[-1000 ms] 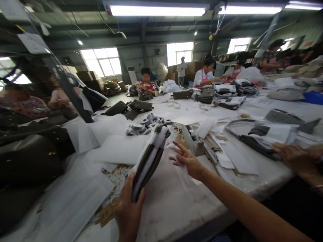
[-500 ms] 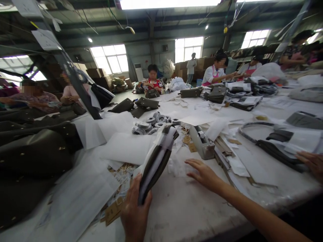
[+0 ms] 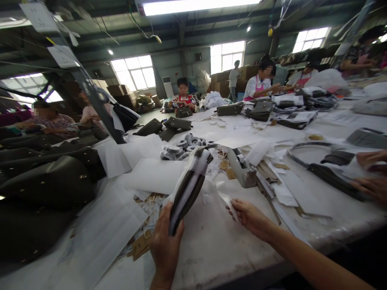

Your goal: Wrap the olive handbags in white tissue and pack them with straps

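Note:
My left hand (image 3: pixel 167 237) is wrapped round the lower end of a dark folded strap bundle (image 3: pixel 189 189), which leans upright and has white wrapping between its layers and round its top. To the right of it, my right hand (image 3: pixel 249 215) pinches a thin white sheet (image 3: pixel 225 197) by its edge, just above the white table (image 3: pixel 208 249). A grey tape dispenser (image 3: pixel 246 173) stands beyond my right hand. Coiled grey straps (image 3: pixel 181 147) lie behind the bundle.
Dark bags (image 3: pixel 45 189) are piled at the left beside white sheets (image 3: pixel 99 225) and brown tags (image 3: pixel 141 245). A slanted metal post (image 3: pixel 102 108) rises behind them. Another person's hands (image 3: pixel 373 173) work at a dark bag (image 3: pixel 332 179) on the right. Several people sit farther back.
My right hand has closed on the white sheet and lifted it from the table. The other person's hands at the right have come farther into view and hold wrapping.

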Demonstrator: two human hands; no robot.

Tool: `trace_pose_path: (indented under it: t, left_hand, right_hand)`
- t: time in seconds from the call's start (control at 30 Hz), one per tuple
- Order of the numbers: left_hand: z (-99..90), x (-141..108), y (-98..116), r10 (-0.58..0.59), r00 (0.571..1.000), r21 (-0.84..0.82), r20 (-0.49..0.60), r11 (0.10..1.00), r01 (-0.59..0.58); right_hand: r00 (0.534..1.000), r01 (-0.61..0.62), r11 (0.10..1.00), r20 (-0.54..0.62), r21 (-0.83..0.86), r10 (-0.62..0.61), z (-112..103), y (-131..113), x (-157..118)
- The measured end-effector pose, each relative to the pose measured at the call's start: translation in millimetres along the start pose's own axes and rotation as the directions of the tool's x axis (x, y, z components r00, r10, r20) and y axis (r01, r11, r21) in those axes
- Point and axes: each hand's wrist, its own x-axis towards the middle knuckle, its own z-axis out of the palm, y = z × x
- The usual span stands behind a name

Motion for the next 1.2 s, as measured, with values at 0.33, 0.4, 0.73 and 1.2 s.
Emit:
trace_pose_path:
  t: [0.33, 0.4, 0.73, 1.2]
  left_hand:
    - [-1.8, -3, -1, -0.018, 0.999, -0.016, 0.038, 1.0, 0.019]
    - [-1.3, -3, 0, -0.008, 1.0, -0.012, 0.028, 1.0, 0.008]
    - [3.9, -6, 0, 0.051, 0.998, 0.033, 0.029, 0.998, -0.052]
    - [2.0, -3, -2, 0.034, 0.999, 0.02, 0.02, 0.999, -0.034]
  right_hand:
    - [0.952, -0.191, 0.852, 0.121, -0.488, 0.283, -10, -4, -64]
    - [0.999, 0.021, 0.779, -0.025, -0.627, -0.047, -20, -16, -52]
    - [0.965, -0.051, 0.803, -0.235, -0.593, -0.112, -1, -17, 64]
    - [0.986, 0.167, 0.977, 0.038, -0.13, -0.163, -13, -6, 47]
